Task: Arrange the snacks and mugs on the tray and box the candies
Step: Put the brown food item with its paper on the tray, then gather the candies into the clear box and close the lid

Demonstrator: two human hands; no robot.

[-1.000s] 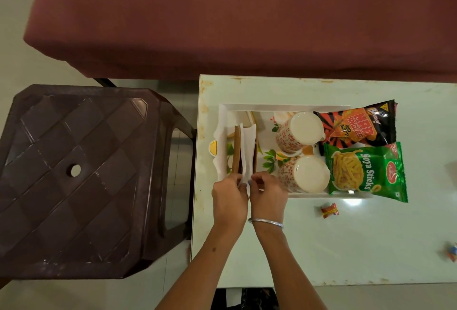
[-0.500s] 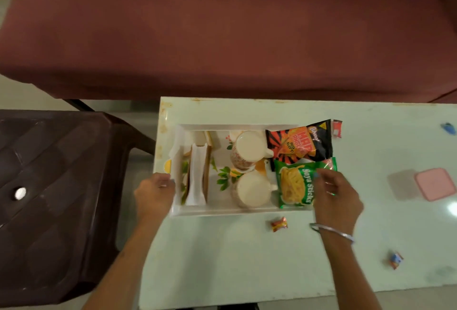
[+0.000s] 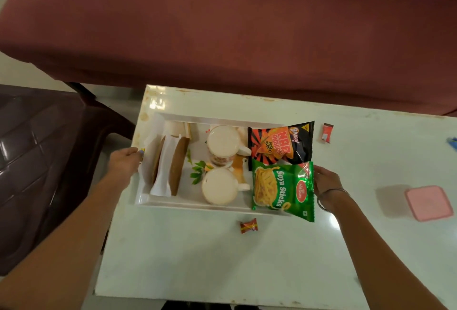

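Note:
A white tray (image 3: 197, 205) lies at the left end of the pale table (image 3: 222, 260). It holds two upside-down mugs (image 3: 222, 140) (image 3: 218, 186), a brown napkin holder with white napkins (image 3: 168, 163), a black-and-orange chips packet (image 3: 279, 145) and a green Soya Sticks packet (image 3: 282, 189). My left hand (image 3: 125, 161) grips the tray's left end. My right hand (image 3: 324, 181) holds the right end, its fingertips hidden under the green packet. Loose candies lie on the table: one red (image 3: 248, 226) in front of the tray, another red (image 3: 327, 132) right of the chips. A pink box (image 3: 427, 202) sits far right.
A blue candy (image 3: 452, 142) shows at the right frame edge. A dark brown plastic stool (image 3: 37, 161) stands close to the table's left side. A maroon sofa (image 3: 222, 25) runs along the far side of the table.
Both hands left the napkin holder and spread apart, the left to the tray's left end and the right to its right end. The view has shifted right, bringing the pink box into sight.

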